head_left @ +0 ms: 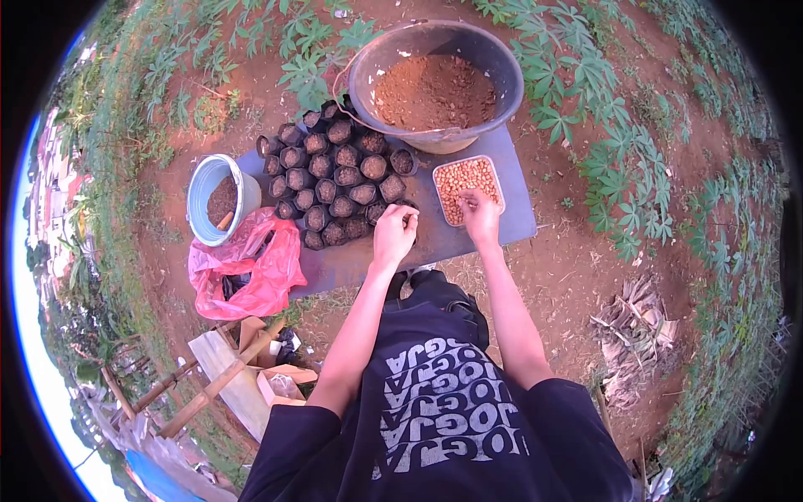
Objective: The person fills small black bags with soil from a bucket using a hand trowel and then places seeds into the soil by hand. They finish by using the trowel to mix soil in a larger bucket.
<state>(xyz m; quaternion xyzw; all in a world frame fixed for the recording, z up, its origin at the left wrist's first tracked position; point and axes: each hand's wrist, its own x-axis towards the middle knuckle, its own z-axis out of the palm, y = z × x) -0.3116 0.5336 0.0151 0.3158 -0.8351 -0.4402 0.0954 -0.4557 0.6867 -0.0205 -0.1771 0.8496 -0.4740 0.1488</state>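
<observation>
Dark shirt [447, 402] with repeated white "JOGJA", right fingers [473, 199] in kernels [462, 177].

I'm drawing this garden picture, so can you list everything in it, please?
table: one, blue-grey, middle
big bucket: one, dark grey, back right of table, brown soil inside
small pail: one, light blue, left end
little bags: many, black, soil-filled, mid-table
tub: one, whitish, right side, orange-tan seeds inside
plastic bag: one, pink, front left
wood pieces: several, tan, lower left
dry heap: one, brown, right ground
leafy plants: many, green, around
shirt: one, black, bottom
hands: two, bare, left by bags, right at tub
</observation>
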